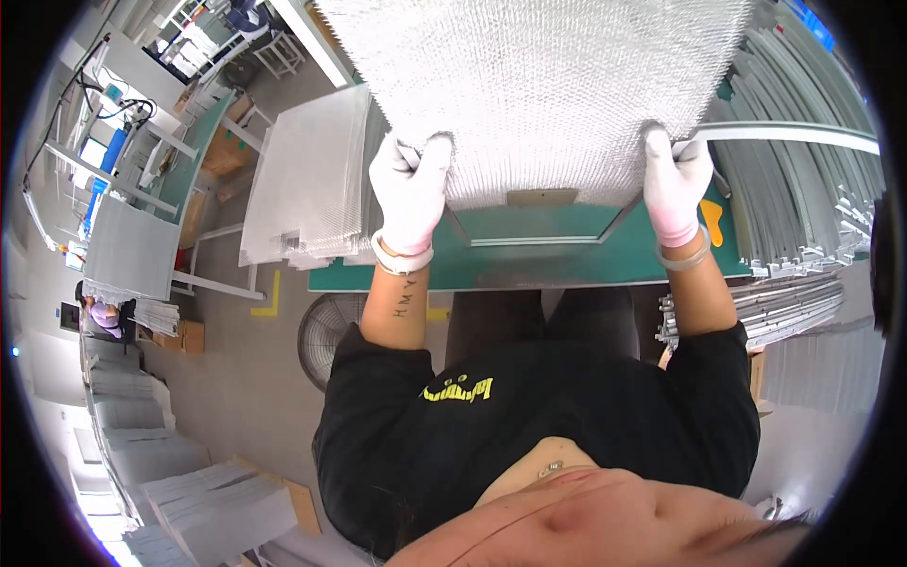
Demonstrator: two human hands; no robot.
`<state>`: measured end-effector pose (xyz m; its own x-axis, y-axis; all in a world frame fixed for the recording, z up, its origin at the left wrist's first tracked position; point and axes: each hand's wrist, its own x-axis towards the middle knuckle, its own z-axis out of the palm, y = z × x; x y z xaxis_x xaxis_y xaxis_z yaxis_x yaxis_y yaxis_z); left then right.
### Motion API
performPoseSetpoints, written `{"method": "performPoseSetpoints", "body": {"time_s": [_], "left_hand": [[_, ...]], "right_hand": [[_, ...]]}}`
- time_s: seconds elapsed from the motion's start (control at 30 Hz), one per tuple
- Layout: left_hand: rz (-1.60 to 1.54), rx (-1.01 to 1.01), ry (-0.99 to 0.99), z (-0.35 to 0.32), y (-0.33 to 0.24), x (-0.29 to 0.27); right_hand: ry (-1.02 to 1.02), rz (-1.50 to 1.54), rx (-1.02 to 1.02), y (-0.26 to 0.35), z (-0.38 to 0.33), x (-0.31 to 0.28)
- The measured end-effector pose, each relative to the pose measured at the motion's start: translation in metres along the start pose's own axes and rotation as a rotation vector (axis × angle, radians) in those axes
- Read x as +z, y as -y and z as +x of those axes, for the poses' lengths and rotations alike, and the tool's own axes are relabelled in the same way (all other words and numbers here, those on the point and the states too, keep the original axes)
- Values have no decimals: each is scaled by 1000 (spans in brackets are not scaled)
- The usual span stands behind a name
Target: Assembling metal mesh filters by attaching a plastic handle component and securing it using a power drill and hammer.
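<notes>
Evenly matched, the left hand point(411, 184) and the right hand point(675, 180), both in white knit gloves, pinch a silvery mesh sheet point(548, 85) near its two near corners. Each thumb presses flat on the upper face while the other fingers curl underneath, leaving no more gap than the thin sheet needs. Its surface is a fine, glinting metallic weave with ragged, toothed side edges. A brown rectangle point(541, 197) shows at the middle of the near edge; whether it is fixed there I cannot tell.

The sheet is held over the far part of a green bench point(397, 276). Beneath its near edge, close to the bench's front edge, shows a slim, straight-sided metal frame point(539, 242). A smooth pale metal bar point(794, 132) runs rightward from beside the right hand; contact is unclear. Near the bench's right edge lie a rounded yellow piece point(711, 223) and long grey metal strips point(803, 170) in bundles. Past its left edge is a pile of mesh sheets point(307, 170).
</notes>
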<state>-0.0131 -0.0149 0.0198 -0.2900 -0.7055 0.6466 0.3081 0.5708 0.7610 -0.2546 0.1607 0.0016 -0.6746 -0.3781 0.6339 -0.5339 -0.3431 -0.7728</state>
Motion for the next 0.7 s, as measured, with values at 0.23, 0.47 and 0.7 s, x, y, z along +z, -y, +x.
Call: {"method": "performPoseSetpoints", "body": {"time_s": [0.23, 0.47, 0.7], "left_hand": [[-45, -45, 53, -29, 27, -7], [-186, -141, 99, -59, 46, -17], [-162, -178, 120, -87, 79, -18]], "right_hand": [[144, 113, 141, -11, -24, -10], [260, 220, 194, -41, -47, -25], [214, 278, 255, -66, -69, -18]]}}
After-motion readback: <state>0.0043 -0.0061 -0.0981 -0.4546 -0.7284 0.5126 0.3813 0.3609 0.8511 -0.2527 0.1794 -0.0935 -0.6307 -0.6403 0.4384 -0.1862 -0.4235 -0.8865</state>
